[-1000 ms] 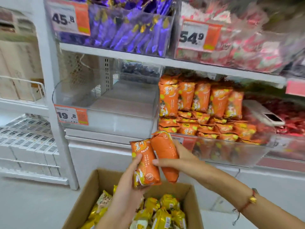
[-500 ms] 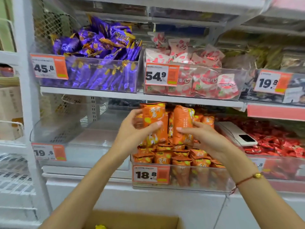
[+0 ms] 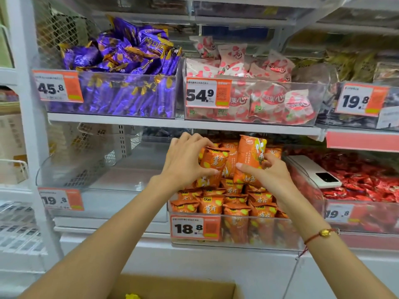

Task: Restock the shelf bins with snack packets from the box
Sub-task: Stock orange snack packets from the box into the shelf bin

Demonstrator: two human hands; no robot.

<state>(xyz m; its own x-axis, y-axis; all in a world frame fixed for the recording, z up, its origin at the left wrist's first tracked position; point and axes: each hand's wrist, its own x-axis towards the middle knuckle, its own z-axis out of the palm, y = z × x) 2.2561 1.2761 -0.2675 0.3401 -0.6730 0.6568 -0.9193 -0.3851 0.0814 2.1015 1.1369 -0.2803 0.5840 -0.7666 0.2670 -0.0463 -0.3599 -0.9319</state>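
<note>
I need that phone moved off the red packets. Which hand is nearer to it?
Right. The right hand, holding an orange packet, is just left of the white phone. The left hand, gripping another orange packet, is further left.

Both bare forearms are reaching up from the lower edge toward twelve o'clock, converging near the centre; the left hand (image 3: 186, 161) is lying palm-forward with its fingers curling over an orange packet (image 3: 212, 167), thumb at four o'clock; the right hand (image 3: 266, 172) is pinching a second orange packet (image 3: 248, 158) between thumb and fingers; the right wrist is wearing a red cord bracelet (image 3: 319, 234).
</note>
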